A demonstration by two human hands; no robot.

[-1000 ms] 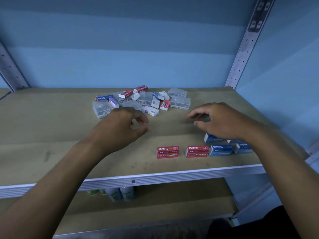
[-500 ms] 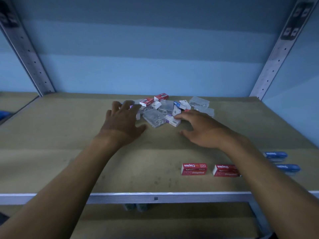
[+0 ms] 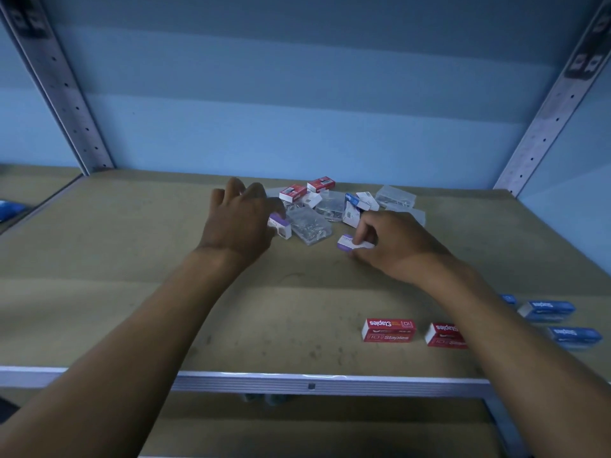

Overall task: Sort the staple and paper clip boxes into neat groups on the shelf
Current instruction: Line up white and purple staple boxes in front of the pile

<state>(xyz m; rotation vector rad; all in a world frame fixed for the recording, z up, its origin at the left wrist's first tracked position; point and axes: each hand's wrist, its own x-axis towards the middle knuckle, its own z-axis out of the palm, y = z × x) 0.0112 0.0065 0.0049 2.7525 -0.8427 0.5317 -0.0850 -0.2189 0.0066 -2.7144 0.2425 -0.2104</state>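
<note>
A jumbled pile of small boxes lies at the back middle of the shelf [image 3: 132, 292]: red staple boxes [image 3: 293, 192], clear plastic paper clip boxes [image 3: 309, 223] and white ones. My left hand [image 3: 236, 223] rests over the pile's left side, thumb and fingers on a white and purple box [image 3: 280, 226]. My right hand [image 3: 386, 244] pinches another white and purple box [image 3: 346, 242] at the pile's front edge. Near the front right, two red staple boxes [image 3: 388, 329] stand side by side, with blue staple boxes [image 3: 545, 310] to their right.
Slotted metal uprights [image 3: 62, 90] rise at the back left and back right corners before a blue wall. A metal rail [image 3: 310, 381] edges the shelf's front, with a lower shelf underneath. My right forearm partly covers the second red box.
Both hands reached forward from the front of the shelf to the pile. My left thumb and fingers closed on one white and purple box, and my right hand took hold of another.
</note>
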